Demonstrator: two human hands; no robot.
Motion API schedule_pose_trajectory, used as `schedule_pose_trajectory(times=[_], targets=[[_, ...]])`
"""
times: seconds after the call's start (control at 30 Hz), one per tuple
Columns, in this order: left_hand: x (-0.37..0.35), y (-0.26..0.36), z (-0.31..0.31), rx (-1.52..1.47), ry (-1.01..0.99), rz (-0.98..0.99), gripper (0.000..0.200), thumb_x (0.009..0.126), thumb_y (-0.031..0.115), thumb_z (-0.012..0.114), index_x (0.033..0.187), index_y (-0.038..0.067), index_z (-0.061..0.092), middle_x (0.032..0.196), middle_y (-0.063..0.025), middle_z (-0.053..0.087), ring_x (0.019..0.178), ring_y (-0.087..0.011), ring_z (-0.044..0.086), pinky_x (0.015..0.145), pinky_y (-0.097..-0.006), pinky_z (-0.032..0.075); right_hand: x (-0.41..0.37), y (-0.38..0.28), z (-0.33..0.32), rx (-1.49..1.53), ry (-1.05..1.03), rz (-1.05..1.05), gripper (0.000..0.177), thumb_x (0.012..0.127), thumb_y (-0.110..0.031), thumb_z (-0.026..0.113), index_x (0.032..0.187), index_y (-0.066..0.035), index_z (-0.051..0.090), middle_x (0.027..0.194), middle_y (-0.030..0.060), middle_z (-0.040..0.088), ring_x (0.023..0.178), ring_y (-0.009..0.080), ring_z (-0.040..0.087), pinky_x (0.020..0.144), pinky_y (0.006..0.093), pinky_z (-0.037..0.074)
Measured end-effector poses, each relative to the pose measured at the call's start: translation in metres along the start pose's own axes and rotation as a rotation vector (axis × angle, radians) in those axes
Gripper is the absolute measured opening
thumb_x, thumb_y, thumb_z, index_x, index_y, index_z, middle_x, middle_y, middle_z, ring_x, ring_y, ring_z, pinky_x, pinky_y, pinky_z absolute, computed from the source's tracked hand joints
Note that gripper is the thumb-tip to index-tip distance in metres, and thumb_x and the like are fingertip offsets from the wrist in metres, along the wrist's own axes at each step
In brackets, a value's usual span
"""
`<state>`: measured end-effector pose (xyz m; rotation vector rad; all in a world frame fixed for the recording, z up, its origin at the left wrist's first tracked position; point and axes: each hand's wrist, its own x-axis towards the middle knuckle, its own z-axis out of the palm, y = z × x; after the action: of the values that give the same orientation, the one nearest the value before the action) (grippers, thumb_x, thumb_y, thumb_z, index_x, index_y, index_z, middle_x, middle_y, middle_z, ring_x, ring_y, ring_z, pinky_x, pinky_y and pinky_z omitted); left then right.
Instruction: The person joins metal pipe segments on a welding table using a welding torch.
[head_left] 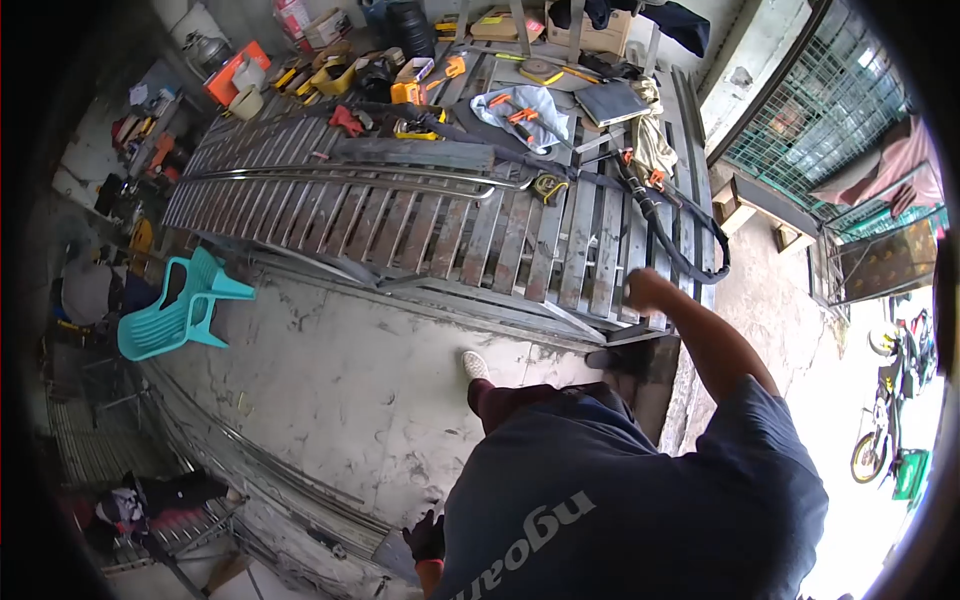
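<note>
My right hand (648,292), bare, is curled closed above the near right end of a slatted metal table (400,240); anything inside the fingers is hidden. Nearest to it on the slats is a looped dark strap or belt (665,240). Down by my left side hangs my left hand (425,537) in a dark glove, its fingers partly apart, with nothing visible in it. A yellow tape measure (549,188) and a bent shiny metal tube (400,180) lie on the table. Orange-handled tools (522,114) rest on a light blue cloth (490,105) farther back.
A turquoise plastic chair (185,310) stands on the floor at left. Long metal bars (290,455) lie along the lower left, near a rack (170,520). A low wooden bench (765,210) is at right, beside a green mesh (830,100). A motorcycle (885,410) stands outside.
</note>
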<state>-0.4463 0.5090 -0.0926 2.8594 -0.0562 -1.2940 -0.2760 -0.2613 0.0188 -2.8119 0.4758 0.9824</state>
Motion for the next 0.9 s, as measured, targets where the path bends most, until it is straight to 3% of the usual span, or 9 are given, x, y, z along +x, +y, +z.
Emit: schedule_pose_trajectory(times=[0.13, 0.23, 0.33, 0.53, 0.63, 0.7, 0.77, 0.8, 0.9], targets=[[0.014, -0.031, -0.03, -0.031, -0.074, -0.104, 0.072, 0.103, 0.064, 0.046, 0.154, 0.014, 0.059, 0.134, -0.0181, 0.074, 0.122, -0.0353, 0.071, 0.119, -0.0601, 0.036, 0.063, 0.02, -0.096, 0.519, 0.622, 0.498, 0.045, 0.089, -0.027, 0.068, 0.13, -0.01, 0.069, 0.114, 0.0274, 0.076, 0.112, 0.0444, 0.074, 0.095, 0.0548, 0.059], [0.015, -0.057, -0.06, -0.048, -0.115, -0.174, 0.074, 0.102, 0.065, 0.047, 0.154, 0.014, 0.059, 0.135, -0.0177, 0.073, 0.121, -0.0358, 0.071, 0.117, -0.0589, 0.038, 0.168, 0.097, -0.08, 0.376, 0.6, 0.701, 0.083, 0.092, -0.028, 0.071, 0.166, -0.015, 0.037, 0.162, 0.0214, 0.049, 0.144, 0.043, 0.054, 0.117, 0.0523, 0.048], [0.022, -0.099, -0.09, -0.027, -0.131, -0.188, 0.075, 0.102, 0.067, 0.048, 0.154, 0.013, 0.058, 0.136, -0.0173, 0.072, 0.12, -0.0363, 0.071, 0.116, -0.0576, 0.04, 0.178, 0.087, -0.107, 0.411, 0.47, 0.817, 0.087, 0.095, -0.024, 0.064, 0.17, -0.009, 0.023, 0.167, 0.0207, 0.043, 0.151, 0.0422, 0.047, 0.122, 0.0582, 0.041], [0.059, -0.133, -0.204, 0.147, -0.044, -0.205, 0.077, 0.099, 0.065, 0.056, 0.152, 0.008, 0.058, 0.14, -0.0154, 0.069, 0.129, -0.0393, 0.063, 0.107, -0.0538, 0.046, 0.209, 0.117, -0.113, 0.367, 0.679, 0.641, 0.06, 0.095, -0.03, 0.066, 0.14, 0.006, 0.049, 0.128, 0.0395, 0.066, 0.121, 0.0544, 0.066, 0.097, 0.0611, 0.054], [0.107, -0.107, -0.288, 0.117, 0.136, -0.185, 0.079, 0.098, 0.065, 0.056, 0.153, 0.009, 0.058, 0.148, -0.0131, 0.067, 0.137, -0.042, 0.059, 0.126, -0.0686, 0.017, 0.211, 0.15, -0.127, 0.193, 0.721, 0.559, 0.056, 0.099, -0.048, 0.065, 0.119, 0.003, 0.058, 0.106, 0.0398, 0.071, 0.107, 0.0596, 0.067, 0.086, 0.0652, 0.053], [0.136, -0.073, -0.352, 0.248, 0.243, -0.167, 0.077, 0.096, 0.064, 0.057, 0.148, 0.008, 0.062, 0.144, -0.0139, 0.069, 0.146, -0.0458, 0.049, 0.127, -0.0731, 0.004, 0.191, 0.157, -0.14, 0.106, 1.002, 0.385, 0.048, 0.092, -0.033, 0.072, 0.127, -0.001, 0.062, 0.094, 0.0353, 0.073, 0.084, 0.0564, 0.072, 0.071, 0.0606, 0.054], [0.173, -0.06, -0.386, 0.258, 0.532, 0.011, 0.082, 0.093, 0.065, 0.062, 0.149, 0.004, 0.061, 0.145, -0.0168, 0.068, 0.148, -0.0504, 0.046, 0.127, -0.0742, 0.007, 0.133, 0.104, -0.194, 0.525, 0.794, 0.425, 0.052, 0.083, -0.006, 0.069, 0.135, -0.003, 0.06, 0.087, 0.0244, 0.073, 0.082, 0.0429, 0.074, 0.073, 0.0545, 0.054], [0.183, -0.036, -0.421, 0.242, 0.536, 0.032, 0.085, 0.093, 0.064, 0.063, 0.152, 0.004, 0.058, 0.153, -0.0178, 0.062, 0.149, -0.0509, 0.044, 0.127, -0.0735, 0.008, 0.137, 0.148, -0.172, 0.16, 1.101, 0.123, 0.051, 0.083, 0.001, 0.065, 0.134, -0.004, 0.058, 0.086, 0.0242, 0.07, 0.084, 0.0424, 0.072, 0.074, 0.0539, 0.053], [0.22, 0.017, -0.489, 0.308, 0.531, 0.143, 0.094, 0.093, 0.064, 0.065, 0.163, 0.005, 0.044, 0.166, -0.0188, 0.048, 0.156, -0.0483, 0.034, 0.128, -0.0709, 0.007, 0.073, 0.103, -0.191, 0.242, 0.913, 0.355, 0.041, 0.087, 0.003, 0.062, 0.127, -0.004, 0.055, 0.088, 0.0242, 0.063, 0.082, 0.0429, 0.067, 0.073, 0.0548, 0.048]])
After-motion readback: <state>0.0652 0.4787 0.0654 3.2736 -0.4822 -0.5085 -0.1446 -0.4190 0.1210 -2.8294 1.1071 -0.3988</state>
